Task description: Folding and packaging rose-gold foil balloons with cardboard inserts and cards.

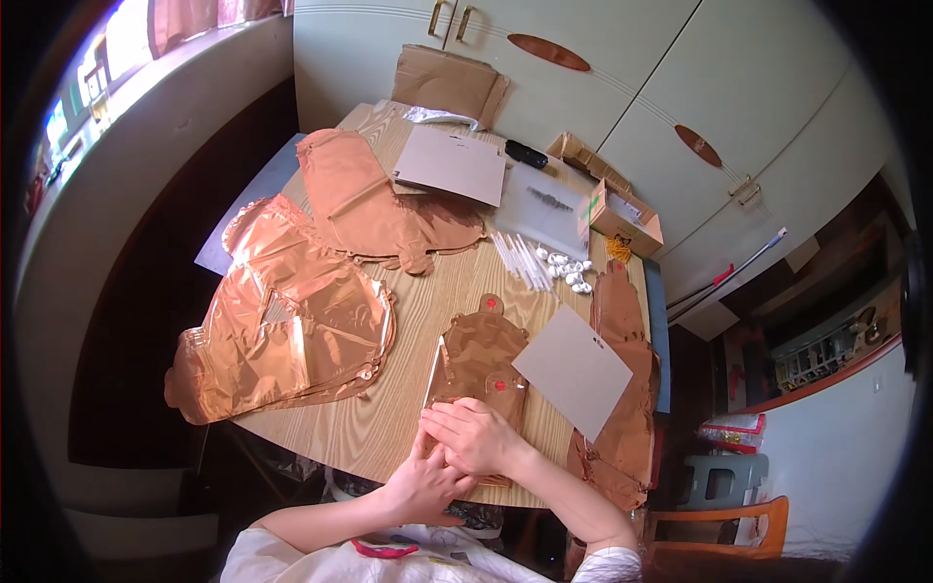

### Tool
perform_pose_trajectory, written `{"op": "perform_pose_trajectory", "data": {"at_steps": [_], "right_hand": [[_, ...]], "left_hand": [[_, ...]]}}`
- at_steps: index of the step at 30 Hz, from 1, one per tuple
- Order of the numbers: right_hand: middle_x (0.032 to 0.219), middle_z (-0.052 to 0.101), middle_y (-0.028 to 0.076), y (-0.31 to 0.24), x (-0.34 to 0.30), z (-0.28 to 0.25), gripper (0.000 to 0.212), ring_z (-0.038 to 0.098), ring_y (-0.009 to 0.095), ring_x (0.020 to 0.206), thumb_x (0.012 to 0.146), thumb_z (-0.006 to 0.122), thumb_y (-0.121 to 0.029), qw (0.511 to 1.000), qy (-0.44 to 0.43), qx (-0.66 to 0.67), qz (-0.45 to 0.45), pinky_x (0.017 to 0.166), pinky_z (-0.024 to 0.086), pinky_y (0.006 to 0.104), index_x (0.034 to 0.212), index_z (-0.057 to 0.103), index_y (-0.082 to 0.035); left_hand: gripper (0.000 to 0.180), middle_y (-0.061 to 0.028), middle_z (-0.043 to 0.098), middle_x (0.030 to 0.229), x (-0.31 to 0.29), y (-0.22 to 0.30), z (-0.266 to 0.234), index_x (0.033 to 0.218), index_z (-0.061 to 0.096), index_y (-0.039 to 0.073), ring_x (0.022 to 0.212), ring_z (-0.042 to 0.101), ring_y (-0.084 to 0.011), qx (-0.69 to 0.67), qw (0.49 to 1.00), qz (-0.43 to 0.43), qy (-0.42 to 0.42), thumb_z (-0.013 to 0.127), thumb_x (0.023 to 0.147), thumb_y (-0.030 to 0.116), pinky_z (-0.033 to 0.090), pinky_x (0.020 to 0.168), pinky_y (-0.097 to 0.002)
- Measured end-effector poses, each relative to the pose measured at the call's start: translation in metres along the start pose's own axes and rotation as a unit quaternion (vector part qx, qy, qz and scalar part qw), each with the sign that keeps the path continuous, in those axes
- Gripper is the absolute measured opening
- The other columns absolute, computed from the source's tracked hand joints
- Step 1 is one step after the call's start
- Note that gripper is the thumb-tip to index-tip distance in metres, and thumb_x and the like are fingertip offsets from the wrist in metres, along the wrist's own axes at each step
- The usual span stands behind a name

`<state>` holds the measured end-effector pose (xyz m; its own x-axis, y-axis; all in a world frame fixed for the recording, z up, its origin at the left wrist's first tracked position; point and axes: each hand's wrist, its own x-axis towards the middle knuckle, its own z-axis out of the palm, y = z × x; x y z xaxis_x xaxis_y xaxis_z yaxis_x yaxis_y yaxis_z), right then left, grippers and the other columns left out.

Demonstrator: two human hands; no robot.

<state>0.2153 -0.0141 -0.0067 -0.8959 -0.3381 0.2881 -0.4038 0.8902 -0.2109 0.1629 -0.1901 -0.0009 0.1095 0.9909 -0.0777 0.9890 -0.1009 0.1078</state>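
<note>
Room: pale cabinet doors (622, 87) fill 12 to 2 o'clock, a bright window (107, 49) sits at 10 o'clock, and an orange chair (724, 525) stands at 4 o'clock.
Table: a wood-grain tabletop (428, 311) runs from 12 o'clock down to the person at 6 o'clock, its bare strip through the middle.
Flat stacks: large copper foil balloons (282, 330), flattened, lie piled at 9 o'clock, with a second pile (374, 199) at 11 o'clock; by their look these are handled already, though I cannot tell for sure.
Right-hand pile: more copper foil pieces (627, 389) hang over the table edge at 4 o'clock, seemingly waiting.
Cards: one grey card (573, 369) lies at 4 o'clock, another (452, 165) at 12 o'clock.
Small stock: white straws (520, 257) and small white clips (569, 272) sit at 1 o'clock beside an open cardboard box (622, 219).
Piece in hand: a small folded copper balloon (481, 355) lies just ahead of the person at 6 o'clock.
Left hand (423, 481): fingers narrowed, pressing on the balloon's near edge.
Right hand (476, 432): flat and loosely spread, laid over the balloon's lower end, touching the other hand.
Progress: seemingly midway, one piece being folded or pressed flat.
</note>
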Motion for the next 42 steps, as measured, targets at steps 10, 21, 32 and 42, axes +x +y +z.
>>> {"op": "perform_pose_trajectory", "data": {"at_steps": [10, 21, 32, 42], "right_hand": [[0.118, 0.069, 0.007, 0.002, 0.013, 0.006, 0.044, 0.054, 0.021, 0.123, 0.077, 0.063, -0.029, 0.995, 0.015, -0.094, 0.009, 0.102, 0.037, 0.0386, 0.110, 0.071, -0.002], [0.118, 0.069, 0.010, 0.048, 0.039, 0.011, 0.039, 0.057, 0.021, 0.121, 0.079, 0.059, -0.019, 0.985, 0.060, -0.130, 0.100, 0.095, 0.040, 0.0395, 0.112, 0.070, -0.002], [0.124, 0.063, 0.016, 0.052, 0.035, 0.036, 0.047, 0.053, 0.028, 0.124, 0.079, 0.056, -0.020, 0.977, 0.121, -0.116, 0.132, 0.105, 0.037, 0.0438, 0.120, 0.064, 0.003], [0.122, 0.065, 0.015, 0.051, 0.034, 0.034, 0.044, 0.057, 0.027, 0.120, 0.079, 0.056, -0.016, 0.974, 0.136, -0.115, 0.137, 0.103, 0.038, 0.0448, 0.119, 0.065, 0.001]], "left_hand": [[0.091, -0.0059, 0.050, 0.141, -0.002, 0.001, 0.004, 0.147, 0.042, 0.028, 0.135, 0.041, -0.0345, 0.014, 1.000, 0.000, -0.002, 0.059, 0.071, 0.076, 0.013, 0.108, -0.0760], [0.101, -0.0059, 0.029, 0.158, 0.001, 0.003, 0.001, 0.154, 0.027, 0.028, 0.144, 0.022, -0.0453, 0.006, 1.000, -0.013, -0.002, 0.060, 0.072, 0.075, 0.016, 0.105, -0.0773], [0.101, -0.0113, 0.028, 0.158, -0.003, 0.003, -0.001, 0.155, 0.026, 0.023, 0.144, 0.022, -0.0449, -0.022, 0.999, -0.020, 0.031, 0.058, 0.075, 0.075, 0.017, 0.108, -0.0730], [0.081, -0.0185, 0.048, 0.143, -0.061, 0.006, 0.003, 0.136, 0.049, -0.003, 0.137, 0.041, -0.0319, -0.041, 0.990, -0.103, 0.084, 0.058, 0.085, 0.060, 0.030, 0.112, -0.0507]]}}
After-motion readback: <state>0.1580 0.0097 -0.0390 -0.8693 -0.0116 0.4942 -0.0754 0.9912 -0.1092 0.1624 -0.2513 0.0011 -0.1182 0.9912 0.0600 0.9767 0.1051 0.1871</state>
